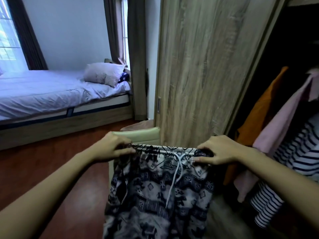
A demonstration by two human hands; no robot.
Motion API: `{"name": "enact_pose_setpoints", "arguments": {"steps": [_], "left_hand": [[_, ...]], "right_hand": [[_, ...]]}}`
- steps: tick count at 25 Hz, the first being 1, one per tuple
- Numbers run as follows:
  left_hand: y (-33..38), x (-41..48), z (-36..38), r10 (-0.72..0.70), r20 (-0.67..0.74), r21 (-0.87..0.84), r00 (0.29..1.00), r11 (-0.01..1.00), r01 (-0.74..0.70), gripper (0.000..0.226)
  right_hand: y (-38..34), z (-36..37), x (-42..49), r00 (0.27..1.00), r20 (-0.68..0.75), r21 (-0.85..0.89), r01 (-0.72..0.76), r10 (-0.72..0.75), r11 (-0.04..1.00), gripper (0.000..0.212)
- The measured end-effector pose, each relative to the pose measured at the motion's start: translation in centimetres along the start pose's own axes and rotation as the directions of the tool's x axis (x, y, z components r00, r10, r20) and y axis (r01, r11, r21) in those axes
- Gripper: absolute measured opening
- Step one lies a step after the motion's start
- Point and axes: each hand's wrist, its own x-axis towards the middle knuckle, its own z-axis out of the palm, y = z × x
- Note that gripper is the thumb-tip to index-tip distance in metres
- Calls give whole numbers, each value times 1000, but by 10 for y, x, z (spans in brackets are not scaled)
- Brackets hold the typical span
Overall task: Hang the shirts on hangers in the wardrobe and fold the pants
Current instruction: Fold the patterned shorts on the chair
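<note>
Soft printed fabric, dark navy and white in banded patterns: the pants (pixel 158 192) hang at lower centre of the frame, waistband gathered and stretched flat at the top, a white drawstring (pixel 174 176) dangling down the front. Cloth looks thin and a bit crumpled.

Behind the waistband, a pale green padded seat (pixel 146 137) with a smooth cushioned edge. Floor (pixel 51 166) is glossy reddish-brown wood. Upper left, a bed (pixel 51 94) with wrinkled lilac sheets, a plump pillow (pixel 103 75), a wood-grain base, and dark curtains (pixel 119 31) by the windows. Centre, a tall wardrobe door (pixel 198 66) in grey-brown wood grain with a small recessed handle. Right edge, open wardrobe with hanging clothes: an orange shirt (pixel 259 114), a pink shirt (pixel 283 121), a navy-and-white striped shirt (pixel 293 161).

Grip: left hand (pixel 112 147) closed, pinching the left end of the waistband, thumb and fingers on the cloth. Right hand (pixel 219 149) closed, pinching the right end. Both hold the pants up in the air, waistband taut between them, in front of the wardrobe.
</note>
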Motion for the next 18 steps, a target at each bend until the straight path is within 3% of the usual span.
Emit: {"name": "enact_pose_setpoints", "arguments": {"steps": [2, 4, 7, 9, 11, 13, 16, 18], "left_hand": [[-5, 8, -9, 47, -50, 256, 998, 966, -33, 48], [-12, 15, -24, 108, -92, 384, 990, 921, -65, 51], [-31, 19, -53, 25, -223, 419, 975, 905, 73, 35], [-44, 19, -51, -75, -180, 414, 981, 899, 145, 27], [-48, 17, -45, -70, -98, 340, 993, 935, 100, 37], [-42, 20, -57, -67, -170, 215, 983, 971, 103, 48], [-30, 23, -81, -110, -313, 68, 943, 988, 138, 27], [-20, 24, -83, -101, -416, 26, 904, 992, 123, 27]], "right_hand": [[6, 2, 10, 999, -42, -182, 9, -17, 983, 42], [16, -9, 23, 980, -189, -288, 2, -58, 958, 43], [32, -19, 28, 937, -324, -469, -40, -129, 882, 50], [33, -17, 31, 941, -324, -486, -75, -100, 871, 52], [31, -19, 36, 928, -363, -487, -117, -79, 865, 50], [28, -34, 39, 875, -479, -422, -164, -66, 892, 43], [23, -57, 36, 731, -669, 6, -179, 137, 984, 31], [18, -64, 36, 605, -749, 218, -158, 269, 963, 19]]}}
